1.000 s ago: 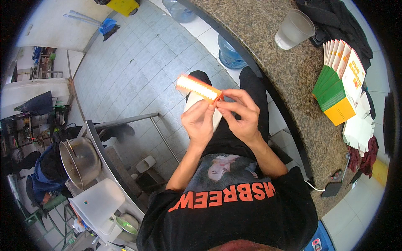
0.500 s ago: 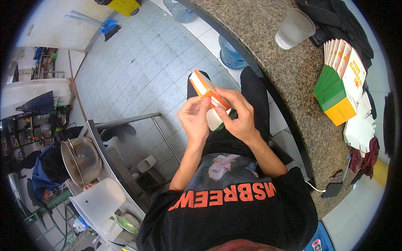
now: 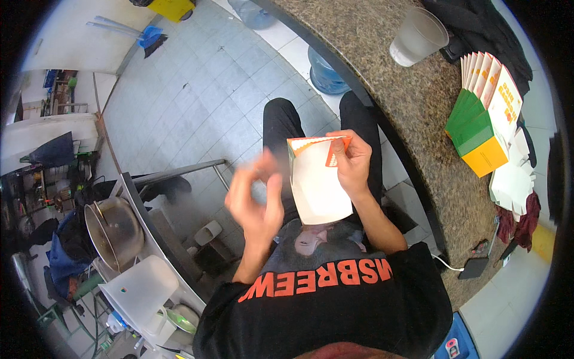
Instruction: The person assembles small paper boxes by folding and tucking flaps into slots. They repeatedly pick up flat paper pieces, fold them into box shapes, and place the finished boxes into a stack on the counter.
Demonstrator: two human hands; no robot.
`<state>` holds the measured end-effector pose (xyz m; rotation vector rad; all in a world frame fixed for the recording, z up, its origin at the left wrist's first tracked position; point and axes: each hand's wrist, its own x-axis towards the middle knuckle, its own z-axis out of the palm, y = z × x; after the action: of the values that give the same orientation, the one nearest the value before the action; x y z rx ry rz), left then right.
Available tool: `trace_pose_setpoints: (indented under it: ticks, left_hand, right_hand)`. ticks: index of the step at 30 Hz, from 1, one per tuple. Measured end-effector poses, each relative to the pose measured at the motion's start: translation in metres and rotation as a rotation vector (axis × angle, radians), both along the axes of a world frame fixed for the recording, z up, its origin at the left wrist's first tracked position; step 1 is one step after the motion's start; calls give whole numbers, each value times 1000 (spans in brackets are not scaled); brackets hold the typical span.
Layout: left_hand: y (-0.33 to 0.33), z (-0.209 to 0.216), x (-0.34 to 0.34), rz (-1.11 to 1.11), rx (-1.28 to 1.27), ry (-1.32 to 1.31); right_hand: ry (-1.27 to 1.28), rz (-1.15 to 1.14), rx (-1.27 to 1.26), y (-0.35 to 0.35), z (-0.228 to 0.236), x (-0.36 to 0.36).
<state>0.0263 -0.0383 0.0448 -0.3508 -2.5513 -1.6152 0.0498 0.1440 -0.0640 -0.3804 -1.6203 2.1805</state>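
My right hand [image 3: 354, 157] grips a paper carton [image 3: 321, 190] near its upper right corner, thumb on the near face and fingers curled behind the orange strip along its top. The carton is over my lap, above my black trousers [image 3: 284, 119] and just in front of my shirt [image 3: 382, 308], its plain white face turned up toward me, with a thin line of green along its left edge. My left hand [image 3: 254, 203] is blurred, raised just beside that green edge and apart from the carton, its thumb standing away from loosely bent fingers. To my right runs the speckled stone counter [image 3: 400, 102]. On it a fanned stack of cartons [image 3: 478, 131] in green, yellow and white lies near a frosted plastic cup [image 3: 420, 39] and a dark cloth [image 3: 499, 33]. White paper pieces [image 3: 512, 186] are just beside the stack, with a maroon cloth [image 3: 526, 226] touching them, and nearer me is a small black box [image 3: 474, 268] with a white cable. A blue water jug [image 3: 327, 75] stands on the floor by the counter. Well off to my left, a metal pot [image 3: 128, 233] sits beside a pale plastic tub [image 3: 146, 278].
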Motion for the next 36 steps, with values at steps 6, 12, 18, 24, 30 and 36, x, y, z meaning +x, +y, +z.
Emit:
trace_pose_setpoints:
  ticks: [6,12,18,24,30,36]
  left_hand:
    - [15,-61,-14,-166,329,-215]
    - [21,-80,-7,-9,349,-103]
    - [12,-58,17,-323,440,0]
    - [3,-73,64,-43,509,-254]
    - [11,-60,58,-105,493,-247]
    - [18,-62,51,-150,512,-299]
  right_hand:
    - [-19,169,4,-13,25,7]
    - [-34,284,202,4,32,5]
    - [310,104,393,0,23,34]
    - [2,249,290,-10,47,66]
    - [-49,127,108,-25,65,69]
    - [-72,71,101,-12,61,61]
